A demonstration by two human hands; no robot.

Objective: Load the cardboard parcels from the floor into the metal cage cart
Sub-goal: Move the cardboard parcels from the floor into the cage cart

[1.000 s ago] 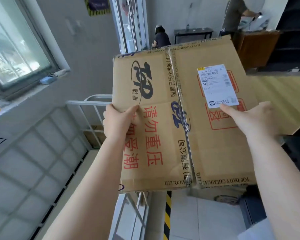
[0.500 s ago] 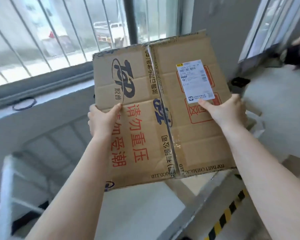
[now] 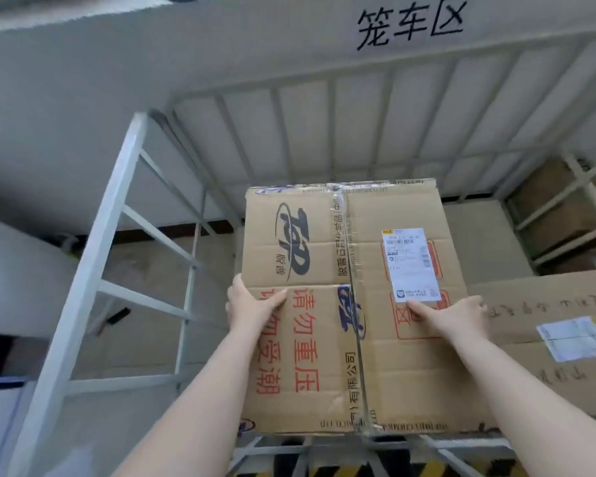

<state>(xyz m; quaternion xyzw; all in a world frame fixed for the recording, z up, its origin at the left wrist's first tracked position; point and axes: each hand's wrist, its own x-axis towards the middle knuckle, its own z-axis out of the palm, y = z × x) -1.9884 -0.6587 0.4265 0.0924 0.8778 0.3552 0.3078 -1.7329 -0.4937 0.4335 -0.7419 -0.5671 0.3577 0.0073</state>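
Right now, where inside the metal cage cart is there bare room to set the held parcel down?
Bare floor shows between the left side frame of the grey metal cage cart and the printed brown cardboard parcel. The right is crowded: a flat brown box with a white label lies there.

The wall [image 3: 289, 56] ahead of me bears the black characters 笼车区. The cardboard parcel [image 3: 351, 339] I carry is printed, reading away from me, with a dark "TOP" logo [image 3: 291, 244] over 脱普, red 请勿重压 and, partly under my left hand [image 3: 252, 304], 受潮. Its white shipping label [image 3: 410, 265] carries a barcode; the fine print there is too small to read.
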